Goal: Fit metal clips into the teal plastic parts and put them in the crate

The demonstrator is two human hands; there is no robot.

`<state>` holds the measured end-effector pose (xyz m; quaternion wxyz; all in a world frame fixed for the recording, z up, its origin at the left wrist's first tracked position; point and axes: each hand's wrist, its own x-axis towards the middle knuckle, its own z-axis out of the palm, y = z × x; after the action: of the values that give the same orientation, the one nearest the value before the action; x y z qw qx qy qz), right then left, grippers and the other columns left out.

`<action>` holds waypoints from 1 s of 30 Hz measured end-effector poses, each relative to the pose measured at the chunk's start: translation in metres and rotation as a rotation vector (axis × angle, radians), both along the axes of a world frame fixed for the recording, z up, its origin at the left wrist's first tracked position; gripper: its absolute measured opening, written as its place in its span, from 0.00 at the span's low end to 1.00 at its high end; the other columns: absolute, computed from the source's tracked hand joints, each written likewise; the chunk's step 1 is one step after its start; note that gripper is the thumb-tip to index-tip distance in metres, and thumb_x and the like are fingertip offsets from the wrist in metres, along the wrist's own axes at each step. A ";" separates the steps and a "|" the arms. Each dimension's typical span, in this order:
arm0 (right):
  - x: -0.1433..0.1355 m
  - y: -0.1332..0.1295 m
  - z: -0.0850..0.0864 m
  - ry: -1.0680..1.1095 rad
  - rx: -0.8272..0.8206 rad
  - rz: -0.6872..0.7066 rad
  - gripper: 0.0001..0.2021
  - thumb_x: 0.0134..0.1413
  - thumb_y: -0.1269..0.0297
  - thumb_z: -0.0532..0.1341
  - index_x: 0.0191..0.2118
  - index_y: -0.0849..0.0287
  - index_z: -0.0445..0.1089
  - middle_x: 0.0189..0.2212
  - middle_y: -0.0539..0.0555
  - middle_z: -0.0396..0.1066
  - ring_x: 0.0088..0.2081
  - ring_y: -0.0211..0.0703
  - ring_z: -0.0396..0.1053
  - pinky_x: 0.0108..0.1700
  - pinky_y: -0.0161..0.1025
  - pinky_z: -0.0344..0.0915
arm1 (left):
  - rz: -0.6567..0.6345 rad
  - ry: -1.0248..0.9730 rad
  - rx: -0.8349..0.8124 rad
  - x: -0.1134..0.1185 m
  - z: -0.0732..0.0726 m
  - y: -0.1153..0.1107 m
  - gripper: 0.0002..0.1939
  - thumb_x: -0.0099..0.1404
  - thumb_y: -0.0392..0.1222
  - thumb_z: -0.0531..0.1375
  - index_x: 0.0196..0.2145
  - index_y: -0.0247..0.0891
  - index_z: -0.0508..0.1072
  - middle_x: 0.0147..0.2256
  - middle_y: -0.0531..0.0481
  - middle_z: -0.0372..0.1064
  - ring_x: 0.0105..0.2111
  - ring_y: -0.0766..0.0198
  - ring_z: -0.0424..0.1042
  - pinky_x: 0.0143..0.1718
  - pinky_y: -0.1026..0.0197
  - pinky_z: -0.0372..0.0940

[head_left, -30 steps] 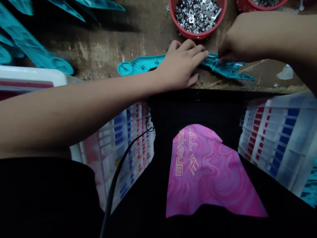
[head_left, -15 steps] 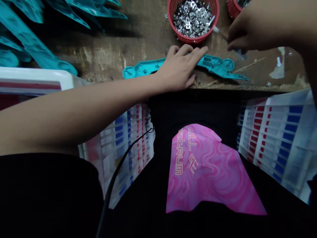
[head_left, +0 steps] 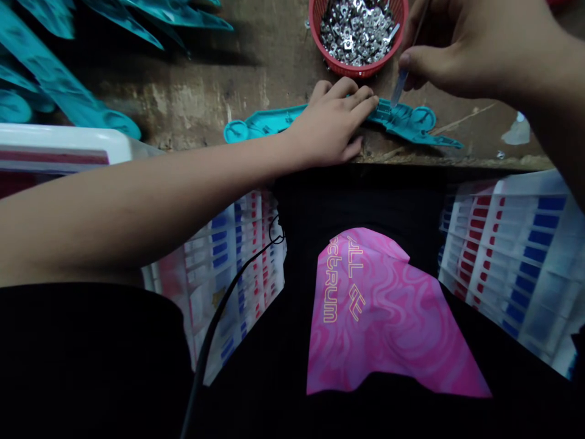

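A long teal plastic part [head_left: 269, 122] lies along the front edge of the wooden table, its ribbed inner side up. My left hand [head_left: 331, 122] grips its middle, fingers over the far side and thumb near the table edge, hiding that stretch. My right hand [head_left: 457, 55] is closed round a thin stick-like tool [head_left: 399, 88] with a pale translucent end. That end points down at the right part of the teal piece; whether it touches, I cannot tell. Just beyond stands a red plastic basket [head_left: 320, 52] of small metal clips [head_left: 359, 36], partly behind my right fingers.
More teal parts [head_left: 59, 73] are piled at the left of the table [head_left: 201, 91]. A white-rimmed crate [head_left: 68, 137] stands at the left. Slatted crates flank my lap on the left [head_left: 228, 262] and right [head_left: 512, 262]. A black cable [head_left: 214, 317] runs past my left side.
My right hand has come left and turned, bringing the tool's translucent end down over the right part of the teal piece. My left hand has stayed on the part.
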<state>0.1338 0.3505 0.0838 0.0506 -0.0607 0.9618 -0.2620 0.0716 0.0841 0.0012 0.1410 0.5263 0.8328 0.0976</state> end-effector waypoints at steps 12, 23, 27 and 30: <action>0.006 -0.004 -0.011 -0.009 0.195 0.083 0.10 0.75 0.77 0.80 0.57 0.66 0.93 0.44 0.52 0.88 0.60 0.66 0.92 0.77 0.69 0.83 | -0.023 0.053 0.017 0.002 -0.007 0.000 0.40 0.79 0.50 0.59 0.85 0.50 0.77 0.91 0.42 0.65 0.87 0.25 0.67 0.83 0.16 0.68; 0.005 0.019 -0.027 0.161 -0.007 -0.009 0.11 0.74 0.59 0.73 0.49 0.62 0.89 0.45 0.55 0.90 0.54 0.51 0.91 0.65 0.48 0.81 | -0.003 0.066 0.058 0.004 -0.016 -0.003 0.44 0.78 0.50 0.60 0.88 0.44 0.72 0.90 0.35 0.66 0.86 0.26 0.69 0.84 0.19 0.68; 0.001 0.014 -0.035 0.081 -0.029 -0.004 0.17 0.65 0.40 0.67 0.45 0.45 0.83 0.46 0.62 0.90 0.53 0.52 0.92 0.62 0.51 0.83 | -0.001 0.039 0.069 0.004 -0.015 -0.003 0.45 0.79 0.49 0.59 0.90 0.47 0.71 0.91 0.39 0.65 0.87 0.25 0.68 0.85 0.17 0.67; -0.002 0.012 -0.034 0.067 0.009 0.016 0.18 0.56 0.35 0.68 0.43 0.39 0.80 0.46 0.67 0.89 0.57 0.59 0.92 0.65 0.57 0.82 | 0.005 0.012 0.037 0.003 -0.010 -0.002 0.47 0.79 0.50 0.59 0.93 0.50 0.68 0.92 0.43 0.64 0.88 0.24 0.66 0.87 0.16 0.64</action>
<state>0.1320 0.3630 0.0497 0.0205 -0.0768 0.9637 -0.2549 0.0750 0.0817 -0.0092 0.1261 0.5274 0.8329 0.1104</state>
